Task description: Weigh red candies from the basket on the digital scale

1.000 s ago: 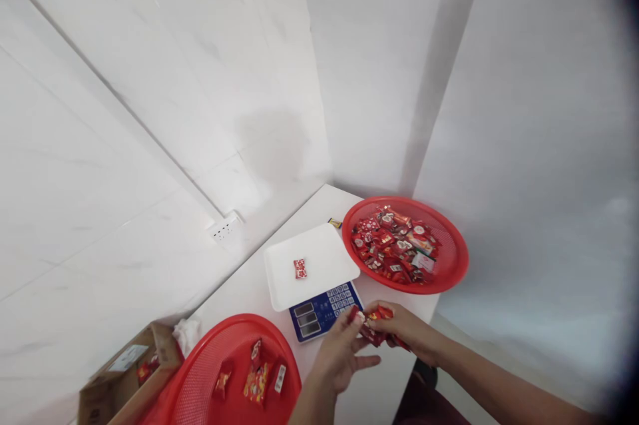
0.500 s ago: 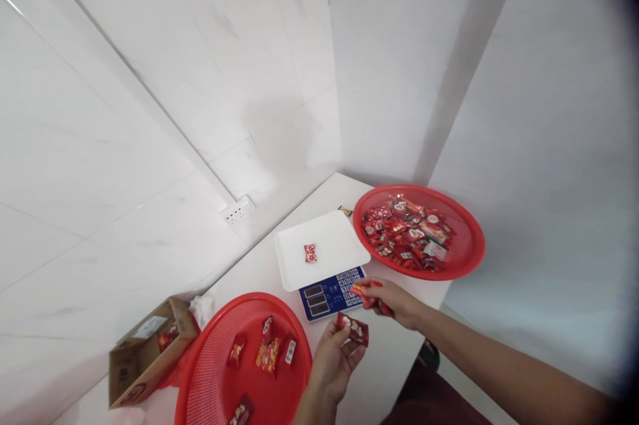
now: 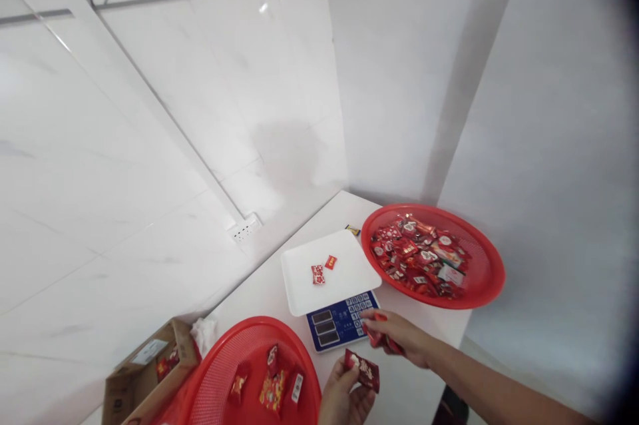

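Observation:
In the head view my left hand pinches a dark red candy packet with pale lettering, low in front of the scale. My right hand is closed round several red-wrapped candies, over the right edge of the blue keypad. Two small wrapped candies lie apart on the white scale tray: a red-and-white one and a plain red one.
A red basket heaped with wrapped candies stands at right. Another red basket at lower left holds several packets. Left of it is a cardboard box. A yellow-and-dark packet lies behind the tray, and a wall socket is nearby.
A second small red candy now lies on the scale tray, dropped from my right hand. My left hand still holds the dark red packet. The view has tilted up, so things appear lower.

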The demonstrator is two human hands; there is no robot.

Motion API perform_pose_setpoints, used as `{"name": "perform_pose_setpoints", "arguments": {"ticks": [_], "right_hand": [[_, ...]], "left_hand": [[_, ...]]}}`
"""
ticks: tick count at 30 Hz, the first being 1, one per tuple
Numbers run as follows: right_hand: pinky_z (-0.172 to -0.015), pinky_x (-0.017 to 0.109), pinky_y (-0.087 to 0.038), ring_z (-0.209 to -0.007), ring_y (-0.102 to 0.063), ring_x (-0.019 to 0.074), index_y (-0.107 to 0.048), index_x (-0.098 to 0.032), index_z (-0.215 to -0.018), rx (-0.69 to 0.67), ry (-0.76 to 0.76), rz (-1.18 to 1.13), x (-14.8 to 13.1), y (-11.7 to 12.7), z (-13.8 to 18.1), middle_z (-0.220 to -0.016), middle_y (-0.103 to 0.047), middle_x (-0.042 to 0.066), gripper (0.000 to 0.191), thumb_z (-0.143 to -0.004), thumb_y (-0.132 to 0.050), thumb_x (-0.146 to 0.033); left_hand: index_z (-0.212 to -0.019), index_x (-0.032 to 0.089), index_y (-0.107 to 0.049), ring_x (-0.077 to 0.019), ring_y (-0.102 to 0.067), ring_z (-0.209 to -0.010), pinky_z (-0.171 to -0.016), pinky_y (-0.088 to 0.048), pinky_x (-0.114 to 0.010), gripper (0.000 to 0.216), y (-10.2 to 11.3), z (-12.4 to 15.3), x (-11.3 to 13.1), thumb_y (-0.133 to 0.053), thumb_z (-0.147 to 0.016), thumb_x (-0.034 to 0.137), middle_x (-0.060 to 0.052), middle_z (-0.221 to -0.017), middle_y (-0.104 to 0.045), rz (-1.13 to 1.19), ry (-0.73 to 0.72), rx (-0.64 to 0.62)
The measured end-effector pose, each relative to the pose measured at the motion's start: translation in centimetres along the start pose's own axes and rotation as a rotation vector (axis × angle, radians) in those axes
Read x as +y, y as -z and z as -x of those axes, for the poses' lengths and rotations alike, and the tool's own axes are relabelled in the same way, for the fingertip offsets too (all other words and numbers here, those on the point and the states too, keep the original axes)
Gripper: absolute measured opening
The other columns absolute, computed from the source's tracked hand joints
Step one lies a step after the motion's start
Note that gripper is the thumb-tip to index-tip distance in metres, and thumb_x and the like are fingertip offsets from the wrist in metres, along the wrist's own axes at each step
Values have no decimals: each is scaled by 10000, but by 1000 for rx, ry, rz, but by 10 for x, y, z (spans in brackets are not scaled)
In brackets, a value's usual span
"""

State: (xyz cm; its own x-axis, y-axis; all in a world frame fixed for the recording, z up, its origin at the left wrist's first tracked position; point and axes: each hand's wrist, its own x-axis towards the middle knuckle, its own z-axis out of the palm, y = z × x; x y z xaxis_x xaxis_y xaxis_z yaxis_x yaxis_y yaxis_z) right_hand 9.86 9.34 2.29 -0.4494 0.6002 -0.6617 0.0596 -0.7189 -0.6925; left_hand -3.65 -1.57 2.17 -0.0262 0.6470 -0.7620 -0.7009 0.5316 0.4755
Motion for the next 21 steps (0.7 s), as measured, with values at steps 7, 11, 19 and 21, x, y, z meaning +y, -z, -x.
{"name": "perform_pose_setpoints", "arguments": {"ticks": [7, 11, 19, 21], "right_hand": [[-432, 138, -237, -513, -530, 64, -545, -199, -927, 11, -16, -81, 9, 18, 21, -545, -506, -49, 272, -689, -621, -306], [-435, 141, -225, -512, -519, 64, -547, -193, -954, 14, 20, -98, 2, 19, 28, -540, -500, -49, 293, -686, -610, -296], [-435, 169, -244, -463, -458, 60, -472, -232, -1199, -72, 99, 15, 7, 2, 44, -631, -572, -24, 584, -628, -594, -249], [-430, 174, -255, -469, -469, 66, -428, -221, -1252, -89, 141, 122, 12, -4, 45, -659, -582, -14, 644, -630, -589, -262]], "left_hand": [[-975, 201, -513, -124, -615, -741, -689, -462, -239, 365, -43, -22, 56, -683, -666, 294, -59, -930, -622, 2, -227, -67], [-1149, 218, -405, -198, -583, -930, -766, -463, -313, 553, -47, -36, 61, -658, -675, 352, -121, -1163, -516, -49, -128, 10], [-994, 213, -545, -170, -617, -752, -638, -424, -265, 411, -30, -20, 0, -647, -668, 442, -56, -910, -642, -155, 21, -309], [-929, 208, -581, -156, -617, -656, -610, -413, -256, 382, -30, -18, -7, -685, -632, 424, -31, -764, -652, -137, 23, -340]]}}
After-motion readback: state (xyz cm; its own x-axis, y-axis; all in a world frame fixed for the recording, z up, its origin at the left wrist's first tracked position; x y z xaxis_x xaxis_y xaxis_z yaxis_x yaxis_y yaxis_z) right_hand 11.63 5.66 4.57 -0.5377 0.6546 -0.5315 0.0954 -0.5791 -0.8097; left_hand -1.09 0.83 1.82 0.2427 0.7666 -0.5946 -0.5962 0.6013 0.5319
